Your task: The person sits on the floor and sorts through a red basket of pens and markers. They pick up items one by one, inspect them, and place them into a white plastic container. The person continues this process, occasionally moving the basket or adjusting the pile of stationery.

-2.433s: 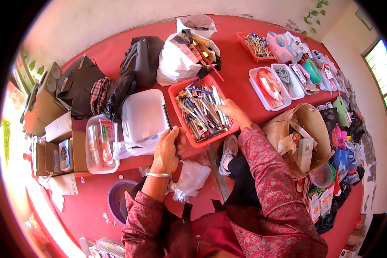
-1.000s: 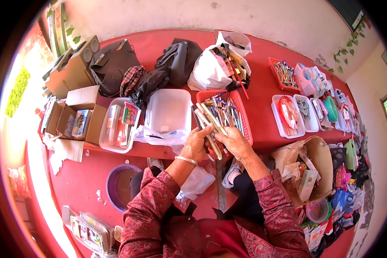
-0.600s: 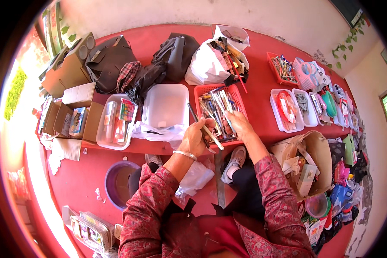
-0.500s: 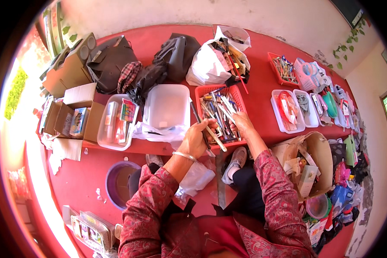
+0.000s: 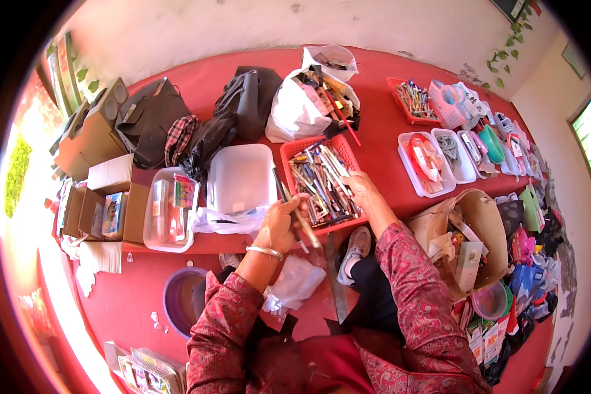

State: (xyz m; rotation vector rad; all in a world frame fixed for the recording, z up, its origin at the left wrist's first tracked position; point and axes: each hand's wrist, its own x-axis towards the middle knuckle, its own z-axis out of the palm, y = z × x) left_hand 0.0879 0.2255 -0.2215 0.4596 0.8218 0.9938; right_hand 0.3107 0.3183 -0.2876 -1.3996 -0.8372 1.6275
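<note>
- Red plastic basket point(image 5: 294, 152) with latticed walls sits on the red ledge point(image 5: 381, 131), heaped with pens and pencils.
- 2 hands work at it: the left hand point(image 5: 279, 223) has its grip closed round 1 thin stick-like pen point(image 5: 295, 210) at the basket's near-left corner.
- Right hand point(image 5: 360, 190) lies on the pens inside; how far its grip is closed, I cannot tell.
- Just left stands 1 white lidded box point(image 5: 241, 176), then 1 clear tub point(image 5: 167, 213) of small packets.
</note>
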